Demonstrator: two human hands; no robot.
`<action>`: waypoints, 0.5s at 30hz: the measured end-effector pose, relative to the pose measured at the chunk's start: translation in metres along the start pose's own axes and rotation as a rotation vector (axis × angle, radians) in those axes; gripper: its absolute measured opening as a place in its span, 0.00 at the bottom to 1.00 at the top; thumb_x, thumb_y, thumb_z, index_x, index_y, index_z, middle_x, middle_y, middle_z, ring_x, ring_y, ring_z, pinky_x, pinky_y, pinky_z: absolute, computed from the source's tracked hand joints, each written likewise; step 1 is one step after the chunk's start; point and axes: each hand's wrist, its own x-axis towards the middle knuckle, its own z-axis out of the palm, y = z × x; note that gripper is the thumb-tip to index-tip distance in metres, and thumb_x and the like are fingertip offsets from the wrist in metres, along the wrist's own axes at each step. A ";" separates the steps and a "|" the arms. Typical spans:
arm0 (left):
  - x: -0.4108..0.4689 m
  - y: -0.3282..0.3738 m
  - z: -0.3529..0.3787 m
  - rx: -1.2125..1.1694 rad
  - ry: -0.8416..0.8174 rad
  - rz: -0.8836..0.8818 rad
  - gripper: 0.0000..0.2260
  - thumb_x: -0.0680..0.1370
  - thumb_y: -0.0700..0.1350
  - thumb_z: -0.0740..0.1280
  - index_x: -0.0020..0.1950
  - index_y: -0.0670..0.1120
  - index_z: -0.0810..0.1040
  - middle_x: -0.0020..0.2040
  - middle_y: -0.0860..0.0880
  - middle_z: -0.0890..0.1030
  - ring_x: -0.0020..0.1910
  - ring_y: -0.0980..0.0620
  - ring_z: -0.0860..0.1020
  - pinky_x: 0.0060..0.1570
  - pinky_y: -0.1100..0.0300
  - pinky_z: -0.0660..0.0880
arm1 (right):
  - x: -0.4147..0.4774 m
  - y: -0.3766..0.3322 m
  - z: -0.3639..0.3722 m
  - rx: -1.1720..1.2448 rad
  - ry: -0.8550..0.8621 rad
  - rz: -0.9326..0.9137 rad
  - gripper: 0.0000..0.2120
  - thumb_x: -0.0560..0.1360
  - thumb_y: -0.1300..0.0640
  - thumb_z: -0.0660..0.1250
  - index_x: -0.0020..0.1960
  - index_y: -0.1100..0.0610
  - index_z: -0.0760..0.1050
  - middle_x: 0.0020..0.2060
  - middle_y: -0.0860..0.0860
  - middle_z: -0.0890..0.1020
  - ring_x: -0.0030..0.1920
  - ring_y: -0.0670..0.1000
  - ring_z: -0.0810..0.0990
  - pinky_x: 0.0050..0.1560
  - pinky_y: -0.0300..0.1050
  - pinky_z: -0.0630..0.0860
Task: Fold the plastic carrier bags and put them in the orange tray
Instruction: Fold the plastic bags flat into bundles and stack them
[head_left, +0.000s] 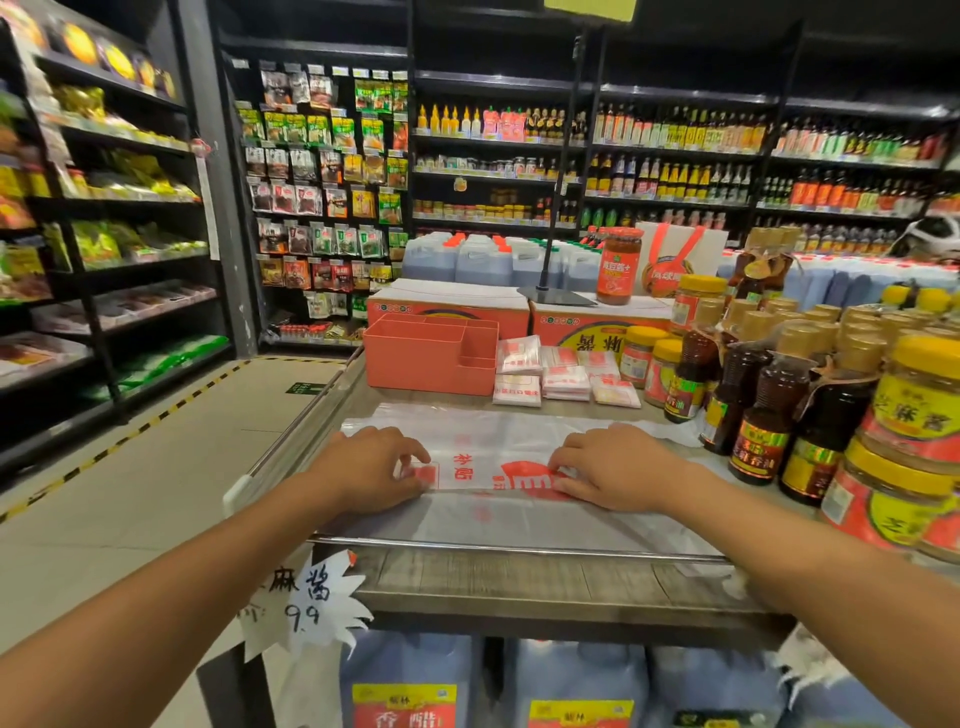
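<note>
1. The bag (511, 441) lies spread flat on the counter (519, 574), on the near side of the tray (426, 358). Its long side runs left to right, which suits a lengthwise fold.
2. The left grip (371, 467) is closed on the bag, fingers curled and pinching the turned-over edge, nearer than the tray's left half.
3. The right grip (618, 467) pinches the same edge, nearer than the tray and off to its right. Holding the edge at two well-separated spots likely keeps the crease straight.
4. Folded bags (563, 374) sit in small stacks just right of the tray, outside it, so loading looks not yet done.
5. Jars (914, 395) and bottles (763, 415) crowd further right of the tray, near the bag's right end. A wide sweep there could knock them.
</note>
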 end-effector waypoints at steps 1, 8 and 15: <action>-0.001 0.001 -0.001 0.009 -0.002 0.001 0.22 0.75 0.71 0.64 0.66 0.65 0.76 0.57 0.58 0.77 0.58 0.51 0.76 0.60 0.47 0.73 | 0.000 -0.001 -0.001 -0.041 0.023 -0.028 0.31 0.80 0.33 0.38 0.68 0.44 0.73 0.59 0.45 0.80 0.55 0.51 0.81 0.52 0.51 0.75; -0.005 0.009 -0.005 0.038 -0.008 0.014 0.20 0.75 0.71 0.64 0.63 0.65 0.79 0.55 0.56 0.76 0.59 0.51 0.74 0.62 0.47 0.72 | 0.001 -0.005 0.000 -0.042 0.080 -0.039 0.33 0.79 0.30 0.38 0.67 0.44 0.72 0.55 0.45 0.82 0.51 0.51 0.82 0.49 0.50 0.75; -0.005 0.012 -0.002 0.056 0.019 0.035 0.18 0.78 0.68 0.60 0.61 0.62 0.80 0.62 0.56 0.78 0.62 0.51 0.75 0.62 0.45 0.71 | 0.003 -0.006 0.003 -0.007 0.063 -0.017 0.34 0.79 0.28 0.40 0.67 0.44 0.72 0.57 0.45 0.80 0.53 0.50 0.80 0.48 0.50 0.75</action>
